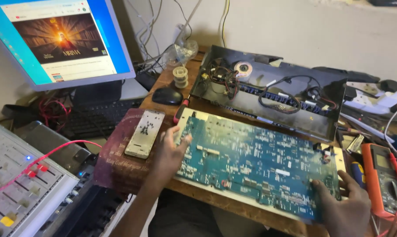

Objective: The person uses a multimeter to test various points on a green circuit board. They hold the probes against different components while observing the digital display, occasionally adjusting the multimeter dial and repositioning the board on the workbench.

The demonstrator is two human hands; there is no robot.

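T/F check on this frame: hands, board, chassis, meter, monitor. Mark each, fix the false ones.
1. Both hands grip the blue circuit board, left hand at one end, right hand at the other. True.
2. The open black chassis lies behind the board. True.
3. The orange multimeter sits left of the board. False: it is on the right.
4. The monitor is dark. False: it is lit.

A plain pale wall [295, 26] fills the upper right of the frame, with thin cables [150, 30] hanging down it near the top centre. A worn wooden desk [233, 206] runs across the middle and lower right. At upper left, a lit monitor [62, 39] casts bluish light.
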